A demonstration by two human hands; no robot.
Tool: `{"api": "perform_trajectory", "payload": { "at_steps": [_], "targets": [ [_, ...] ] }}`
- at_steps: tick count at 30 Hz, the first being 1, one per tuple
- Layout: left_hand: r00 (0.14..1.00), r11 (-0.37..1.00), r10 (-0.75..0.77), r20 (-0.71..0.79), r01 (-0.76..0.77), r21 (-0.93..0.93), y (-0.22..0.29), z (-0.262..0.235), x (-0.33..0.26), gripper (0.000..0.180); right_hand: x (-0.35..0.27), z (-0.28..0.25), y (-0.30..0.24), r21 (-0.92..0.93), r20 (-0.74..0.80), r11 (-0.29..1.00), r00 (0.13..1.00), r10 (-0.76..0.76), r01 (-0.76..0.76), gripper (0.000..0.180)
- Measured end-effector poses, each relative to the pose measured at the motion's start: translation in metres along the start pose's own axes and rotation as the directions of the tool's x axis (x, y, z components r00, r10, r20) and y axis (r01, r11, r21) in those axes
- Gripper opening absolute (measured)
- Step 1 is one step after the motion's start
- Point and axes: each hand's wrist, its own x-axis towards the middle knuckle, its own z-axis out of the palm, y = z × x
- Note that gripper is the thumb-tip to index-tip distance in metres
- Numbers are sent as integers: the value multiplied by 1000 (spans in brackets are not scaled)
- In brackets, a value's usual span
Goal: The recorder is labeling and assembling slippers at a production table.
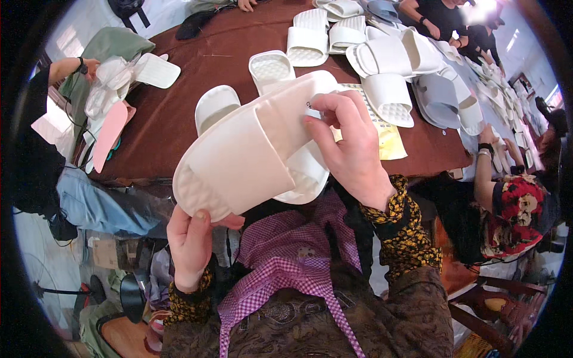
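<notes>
A cream slide sandal (236, 161) is held up in front of me, tilted, with its toe end toward the lower left. My left hand (194, 238) grips it by the toe edge, thumb on top and fingers beneath. Over the heel end, my right hand (352, 140) has thumb and forefinger closed on a small white label (311, 111) with dark print, against the footbed. A backing sheet (391, 140) with rows of print and a yellow part lies behind that hand. Another white slide (307, 176) shows partly under the held one.
The brown-covered table (203, 56) carries single white slides (216, 106) and a heap of white slides (385, 56) at the right, with grey slides (436, 98) among them. A co-worker's hand (89, 67) at the left is by wrapped sandals. Others work at the right.
</notes>
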Motion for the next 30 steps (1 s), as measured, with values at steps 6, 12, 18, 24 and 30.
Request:
{"api": "perform_trajectory", "payload": {
  "at_steps": [6, 12, 18, 24, 30],
  "targets": [
    [988, 993, 80, 131, -90, 71, -7, -4, -1, 34, -6, -1, 8, -52, -54, 998, 998, -31, 28, 21],
    [983, 988, 90, 160, -109, 113, -10, -4, -4, 35, -10, -4, 12, -30, -51, 999, 998, -25, 23, 11],
    [995, 997, -78, 54, 77, 23, -6, 6, 2, 34, -13, -31, 11, 407, 152, 738, 836, 527, -538, 6],
    [990, 989, -133, 44, 135, -65, -5, 7, 12, 33, -23, -53, 23, 749, 288, 361, 763, 579, -556, 13],
    [984, 987, -138, -111, 127, -100, -2, -11, 38, 30, -34, -61, 28, 826, 420, 72, 697, 582, -558, 15]
  ]
}}
